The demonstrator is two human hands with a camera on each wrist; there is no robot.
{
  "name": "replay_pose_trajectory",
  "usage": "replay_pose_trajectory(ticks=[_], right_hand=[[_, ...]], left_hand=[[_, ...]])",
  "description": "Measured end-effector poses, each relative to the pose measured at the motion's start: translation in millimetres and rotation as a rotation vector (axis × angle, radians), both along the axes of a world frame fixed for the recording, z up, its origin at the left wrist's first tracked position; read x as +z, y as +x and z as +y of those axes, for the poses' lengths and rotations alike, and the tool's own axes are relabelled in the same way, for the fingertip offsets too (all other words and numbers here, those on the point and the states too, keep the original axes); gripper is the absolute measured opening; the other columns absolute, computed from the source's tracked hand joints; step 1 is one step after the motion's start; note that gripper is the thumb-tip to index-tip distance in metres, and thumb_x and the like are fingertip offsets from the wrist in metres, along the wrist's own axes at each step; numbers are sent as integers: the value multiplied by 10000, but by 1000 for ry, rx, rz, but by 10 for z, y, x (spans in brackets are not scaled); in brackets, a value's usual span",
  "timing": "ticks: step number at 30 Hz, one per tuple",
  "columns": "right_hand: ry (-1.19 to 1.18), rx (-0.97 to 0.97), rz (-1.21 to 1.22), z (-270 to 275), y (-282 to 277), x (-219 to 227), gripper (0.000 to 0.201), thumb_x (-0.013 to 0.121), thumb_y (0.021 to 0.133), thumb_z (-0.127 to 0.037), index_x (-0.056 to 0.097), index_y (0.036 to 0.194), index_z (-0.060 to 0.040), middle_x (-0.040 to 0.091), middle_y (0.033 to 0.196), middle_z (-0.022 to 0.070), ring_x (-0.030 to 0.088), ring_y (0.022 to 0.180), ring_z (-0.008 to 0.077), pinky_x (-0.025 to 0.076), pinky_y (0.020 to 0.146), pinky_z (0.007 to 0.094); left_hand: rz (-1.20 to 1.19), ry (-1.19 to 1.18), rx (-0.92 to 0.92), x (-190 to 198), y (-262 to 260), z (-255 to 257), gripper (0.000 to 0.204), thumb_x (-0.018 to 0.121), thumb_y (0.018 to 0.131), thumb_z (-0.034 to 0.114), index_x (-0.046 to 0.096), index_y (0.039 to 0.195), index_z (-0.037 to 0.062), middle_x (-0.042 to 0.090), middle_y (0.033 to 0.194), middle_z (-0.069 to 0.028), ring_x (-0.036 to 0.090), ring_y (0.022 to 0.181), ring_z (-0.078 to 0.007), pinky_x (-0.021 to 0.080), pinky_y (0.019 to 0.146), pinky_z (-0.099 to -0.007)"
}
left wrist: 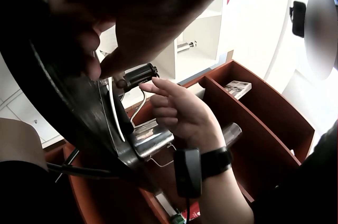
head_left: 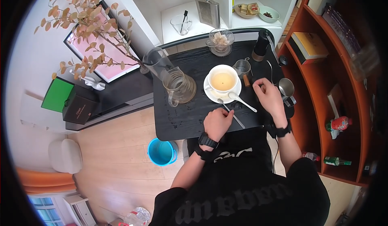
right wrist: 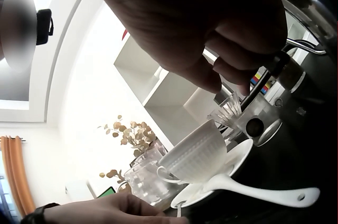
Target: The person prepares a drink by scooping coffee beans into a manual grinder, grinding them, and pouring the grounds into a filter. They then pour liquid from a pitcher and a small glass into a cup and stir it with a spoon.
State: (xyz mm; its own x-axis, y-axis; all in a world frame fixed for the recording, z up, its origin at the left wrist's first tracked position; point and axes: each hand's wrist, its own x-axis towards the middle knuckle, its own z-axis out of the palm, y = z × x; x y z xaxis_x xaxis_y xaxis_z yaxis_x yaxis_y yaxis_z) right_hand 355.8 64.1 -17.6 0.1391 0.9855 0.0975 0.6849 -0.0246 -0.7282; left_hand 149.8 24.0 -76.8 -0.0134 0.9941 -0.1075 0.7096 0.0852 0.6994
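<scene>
My left hand [head_left: 218,124] is over the front of the black table, thumb and fingertips pinching the handle of a slim metal spoon [head_left: 239,121]. That spoon slants from the saucer's front edge toward me. On the white saucer [head_left: 208,93] stands a white cup [head_left: 223,77] with pale tan liquid in it. A white ceramic spoon [head_left: 245,104] lies across the saucer's right side, handle over the tabletop. To the right of the cup is my right hand [head_left: 268,98], loosely curled and holding nothing. A steel pitcher [head_left: 286,87] stands beside it.
A glass pitcher [head_left: 184,89] stands at the left of the table [head_left: 178,123]. Behind the cup are a glass dripper [head_left: 221,44], a small glass measuring cup [head_left: 241,67] and a black hand grinder [head_left: 262,45]. A blue bucket [head_left: 161,153] sits on the floor, brown shelves [head_left: 313,78] at right.
</scene>
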Motion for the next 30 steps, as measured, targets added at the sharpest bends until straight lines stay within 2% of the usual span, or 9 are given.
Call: replay_pose_trajectory(ticks=[4,8,12,16,19,23,24,27,30], right_hand=[[-29,44,174,-314,60,-77,176,644,967,-193,689,969,-22,519,557,46,473,504,105,372,509,298],[10,91,317,-520,26,-186,122,646,964,-129,683,965,-13,525,580,24,472,520,79,359,506,274],[-95,211,327,-695,-83,-62,123,656,944,-118,667,991,-5,589,681,41,528,562,104,406,539,266],[-197,352,342,-794,-231,-7,244,708,924,-208,631,1070,-29,629,772,66,608,625,169,476,597,311],[-215,492,308,-809,-335,25,207,707,924,-169,650,1062,-25,624,746,56,586,605,143,457,574,284],[-212,518,282,-804,-438,-73,162,649,956,-171,650,1025,-25,671,742,83,649,630,199,469,574,318],[-175,536,254,-794,-442,-45,175,577,994,-190,640,1027,-30,692,773,91,689,698,280,502,615,385],[-104,517,309,-806,-425,-67,174,543,1010,-158,641,1051,-20,683,761,91,675,662,277,498,602,372],[-184,435,474,-797,-347,2,202,500,1038,-144,643,1103,-17,652,719,69,638,607,205,474,570,316]], left_hand=[[-83,-52,16,-75,-42,82,307,725,865,342,742,814,40,716,696,-126,710,668,-310,557,639,-391],[-277,-112,3,-38,-70,96,266,717,895,255,711,840,-5,725,688,-110,687,558,-210,533,567,-335],[-610,-307,39,91,-149,36,267,706,948,216,656,827,-17,712,674,-52,577,504,-54,416,429,-216],[-828,-295,70,259,-231,-100,248,694,971,216,617,825,31,691,675,-32,533,482,-38,384,434,-185],[-887,-166,89,341,-257,-188,217,705,962,172,622,836,16,683,663,-31,558,512,-31,398,472,-178],[-782,17,73,372,-227,-285,186,707,958,147,644,881,-10,672,647,-15,586,559,-18,413,506,-185],[-752,38,57,399,-227,-300,177,705,958,143,654,902,-16,670,642,-12,591,569,-16,415,508,-190],[-676,77,-34,585,-182,-320,142,690,964,129,682,987,-11,668,639,-8,602,581,-23,425,529,-191],[-564,74,-157,663,-171,-306,156,681,963,123,695,1065,5,673,639,-14,602,581,-27,437,547,-196]])
